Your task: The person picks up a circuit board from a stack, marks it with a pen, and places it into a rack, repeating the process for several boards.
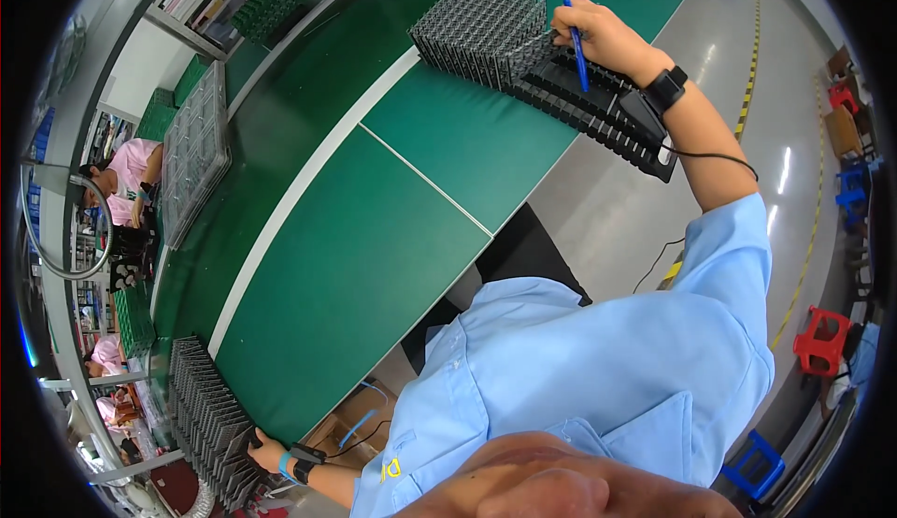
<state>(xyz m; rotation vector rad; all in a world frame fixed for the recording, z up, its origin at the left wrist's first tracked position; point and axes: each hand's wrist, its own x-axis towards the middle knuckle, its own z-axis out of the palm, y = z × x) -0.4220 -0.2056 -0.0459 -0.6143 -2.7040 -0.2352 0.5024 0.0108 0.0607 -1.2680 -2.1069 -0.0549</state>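
Hands well apart: right hand point(598, 37) pinching a blue pen point(576, 42) should stay over the slotted black rack point(598, 112) (boards upright), left hand point(268, 450) steadying the far rack point(207, 415).

Up at one o'clock, a slim blue pen point(576, 46) stands nearly upright, tip down, pinched in the right hand point(607, 37). Its tip sits at a long black slotted rack point(598, 112) that runs along the worktop point(374, 238) edge, slanting down toward two o'clock. The far end of that rack is packed with a dense block of grey upright parts point(481, 28), standing in neat rows; the near end shows bare slots. Down at seven o'clock, a second dark rack point(201, 415) full of grey upright pieces lies along the worktop edge, the left hand point(266, 453) gripping its near corner.
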